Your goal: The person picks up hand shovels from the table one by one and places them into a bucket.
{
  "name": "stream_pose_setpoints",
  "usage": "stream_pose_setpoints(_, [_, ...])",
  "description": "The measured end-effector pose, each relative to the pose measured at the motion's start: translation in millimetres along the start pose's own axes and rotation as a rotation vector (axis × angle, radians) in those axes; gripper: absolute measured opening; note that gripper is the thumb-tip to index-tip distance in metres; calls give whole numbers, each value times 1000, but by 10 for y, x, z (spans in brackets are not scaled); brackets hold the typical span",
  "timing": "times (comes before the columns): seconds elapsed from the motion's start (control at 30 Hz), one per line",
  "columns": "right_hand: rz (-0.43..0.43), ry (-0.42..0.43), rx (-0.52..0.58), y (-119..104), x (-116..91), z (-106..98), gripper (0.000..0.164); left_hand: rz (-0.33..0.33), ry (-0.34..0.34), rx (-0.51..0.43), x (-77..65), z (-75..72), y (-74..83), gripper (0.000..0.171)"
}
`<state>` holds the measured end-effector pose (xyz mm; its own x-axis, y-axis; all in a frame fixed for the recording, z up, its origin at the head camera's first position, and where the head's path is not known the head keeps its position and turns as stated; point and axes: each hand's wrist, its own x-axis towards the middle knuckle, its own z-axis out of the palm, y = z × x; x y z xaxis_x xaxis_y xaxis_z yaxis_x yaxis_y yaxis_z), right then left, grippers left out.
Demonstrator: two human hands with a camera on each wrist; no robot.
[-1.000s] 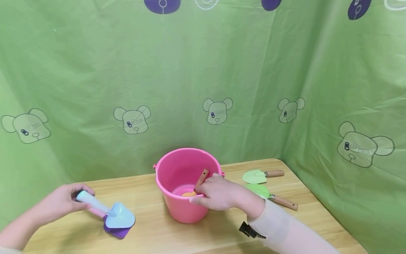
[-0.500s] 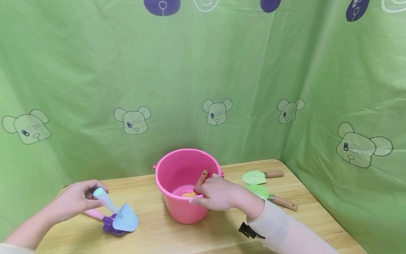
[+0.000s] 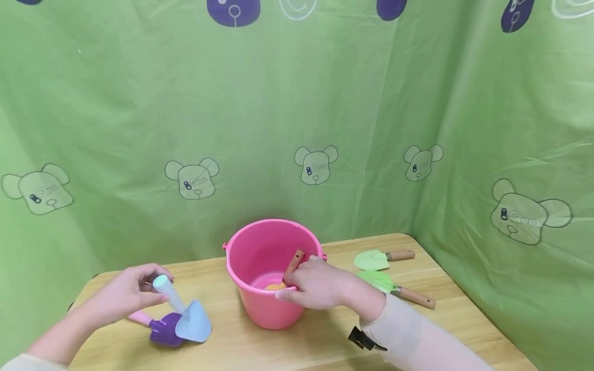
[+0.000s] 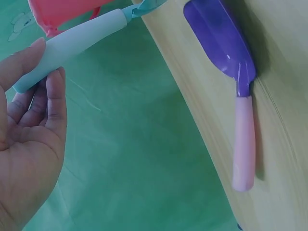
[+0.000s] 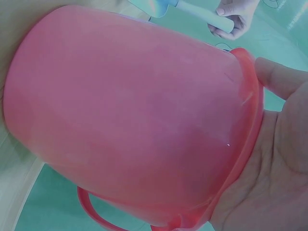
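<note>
My left hand [image 3: 127, 294] pinches the pale blue handle of a toy trowel [image 3: 195, 323] between thumb and fingers. The trowel is tilted, its light blue blade pointing down and right. Under and beside it lies a purple toy shovel [image 3: 165, 330] with a pink handle, seen whole in the left wrist view [image 4: 244, 139]. My right hand [image 3: 317, 283] grips the near right rim of a pink bucket [image 3: 271, 309], thumb outside and fingers inside. In the bucket leans a tool with a wooden handle [image 3: 294, 264] and an orange end; the right hand partly hides it.
On the table [image 3: 260, 350], to the right of the bucket, lie a pale green trowel [image 3: 371, 260] and a brighter green shovel [image 3: 378, 281], both with wooden handles. A green curtain [image 3: 260, 103] with bear drawings encloses the table's back and sides.
My left hand has lifted the blue trowel and carried it right, with its handle tipping more upright. More of the purple shovel shows. My right hand stays on the bucket rim.
</note>
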<state>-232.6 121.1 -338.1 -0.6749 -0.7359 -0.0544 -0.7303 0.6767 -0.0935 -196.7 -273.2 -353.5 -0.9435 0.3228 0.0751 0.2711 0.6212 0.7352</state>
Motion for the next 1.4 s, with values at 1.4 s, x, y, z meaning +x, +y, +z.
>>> stream_pose_setpoints(1.4, [-7, 19, -17, -16, 4, -8, 47, 91, -6, -83, 215, 387, 132, 40])
